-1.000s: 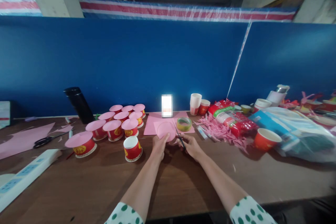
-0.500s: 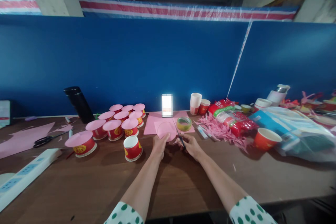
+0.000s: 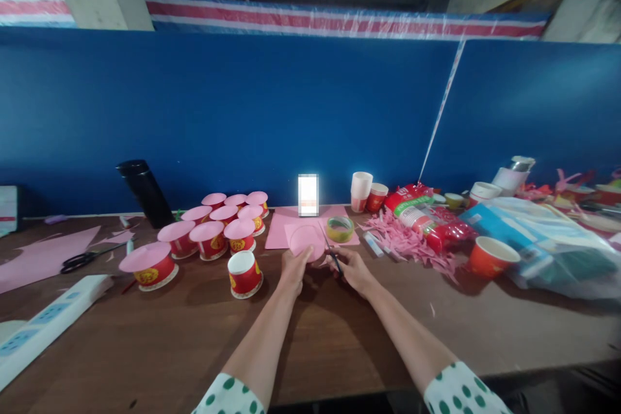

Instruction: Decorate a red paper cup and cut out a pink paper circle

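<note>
My left hand (image 3: pixel 295 270) pinches a piece of pink paper (image 3: pixel 306 240) by its near edge; a circle outline shows on the paper. In my right hand (image 3: pixel 353 270) is a pair of black-handled scissors (image 3: pixel 336 259), with the blades at the right edge of that paper. Behind my hands lies a larger pink sheet (image 3: pixel 277 233), and a roll of tape (image 3: pixel 340 229) rests on it. Left of my left hand stands a red and white paper cup (image 3: pixel 245 276), bottom up. Several more such cups, topped with pink paper discs (image 3: pixel 207 231), are grouped beyond it.
A lit phone (image 3: pixel 308 195) stands at the back. Left are a black flask (image 3: pixel 145 193), a second pair of scissors (image 3: pixel 80 261) and a white power strip (image 3: pixel 53 317). Pink paper scraps (image 3: pixel 412 239), a red package (image 3: pixel 431 217), an orange cup (image 3: pixel 492 257) and a plastic bag (image 3: pixel 563 252) lie right.
</note>
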Motion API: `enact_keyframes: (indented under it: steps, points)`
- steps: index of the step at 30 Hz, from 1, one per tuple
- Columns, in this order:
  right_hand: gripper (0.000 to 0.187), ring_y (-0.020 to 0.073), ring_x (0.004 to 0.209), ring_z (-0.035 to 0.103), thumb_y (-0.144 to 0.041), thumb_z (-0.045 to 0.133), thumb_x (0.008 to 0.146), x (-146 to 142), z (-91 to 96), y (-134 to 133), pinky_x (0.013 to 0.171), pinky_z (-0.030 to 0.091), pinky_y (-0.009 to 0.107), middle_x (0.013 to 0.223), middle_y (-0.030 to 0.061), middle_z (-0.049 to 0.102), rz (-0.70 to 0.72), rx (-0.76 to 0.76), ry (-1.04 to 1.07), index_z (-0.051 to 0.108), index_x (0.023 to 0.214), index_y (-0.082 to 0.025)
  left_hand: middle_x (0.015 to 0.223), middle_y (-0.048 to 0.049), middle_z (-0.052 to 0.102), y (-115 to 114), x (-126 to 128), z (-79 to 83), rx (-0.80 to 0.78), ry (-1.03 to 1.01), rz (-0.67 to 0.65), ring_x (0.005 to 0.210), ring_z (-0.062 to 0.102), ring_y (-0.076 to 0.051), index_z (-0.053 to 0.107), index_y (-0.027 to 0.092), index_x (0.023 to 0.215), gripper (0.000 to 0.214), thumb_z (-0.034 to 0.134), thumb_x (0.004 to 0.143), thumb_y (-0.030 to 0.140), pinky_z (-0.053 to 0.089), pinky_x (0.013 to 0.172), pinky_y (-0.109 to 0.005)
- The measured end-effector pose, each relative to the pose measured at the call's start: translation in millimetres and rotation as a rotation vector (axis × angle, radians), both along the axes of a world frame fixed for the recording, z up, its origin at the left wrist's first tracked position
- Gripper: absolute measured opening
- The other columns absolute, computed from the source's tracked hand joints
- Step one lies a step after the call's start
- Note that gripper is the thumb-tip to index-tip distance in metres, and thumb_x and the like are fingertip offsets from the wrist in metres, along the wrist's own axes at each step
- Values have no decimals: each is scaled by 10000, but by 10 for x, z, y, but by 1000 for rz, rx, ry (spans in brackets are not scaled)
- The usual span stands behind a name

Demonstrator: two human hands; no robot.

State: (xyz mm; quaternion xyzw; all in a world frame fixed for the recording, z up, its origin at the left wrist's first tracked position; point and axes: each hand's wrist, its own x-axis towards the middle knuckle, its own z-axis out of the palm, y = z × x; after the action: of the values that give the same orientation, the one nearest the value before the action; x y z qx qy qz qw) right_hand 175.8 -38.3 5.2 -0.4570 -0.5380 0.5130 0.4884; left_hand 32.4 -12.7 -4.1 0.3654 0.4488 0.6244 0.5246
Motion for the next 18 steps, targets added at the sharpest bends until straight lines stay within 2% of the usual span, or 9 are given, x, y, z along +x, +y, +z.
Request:
enact_keyframes:
  steps: [12, 18]
  points:
    - [402, 61, 396, 440, -396, 674, 631, -14, 16, -10, 322, 247, 154, 523, -42, 517, -20, -7, 2, 630, 928, -129, 682, -101, 687, 4, 0, 3, 32, -38, -11, 579, 634, -190, 668, 72, 811, 394, 736, 542, 352, 480, 529, -267]
    - [410, 59, 391, 423, -406, 676, 627, -18, 18, -19, 317, 242, 153, 509, -46, 507, -12, -9, 8, 630, 934, -137, 646, -83, 676, 0, -5, -2, 29, -29, -5, 532, 611, -171, 669, 76, 799, 394, 739, 534, 359, 453, 483, -249]
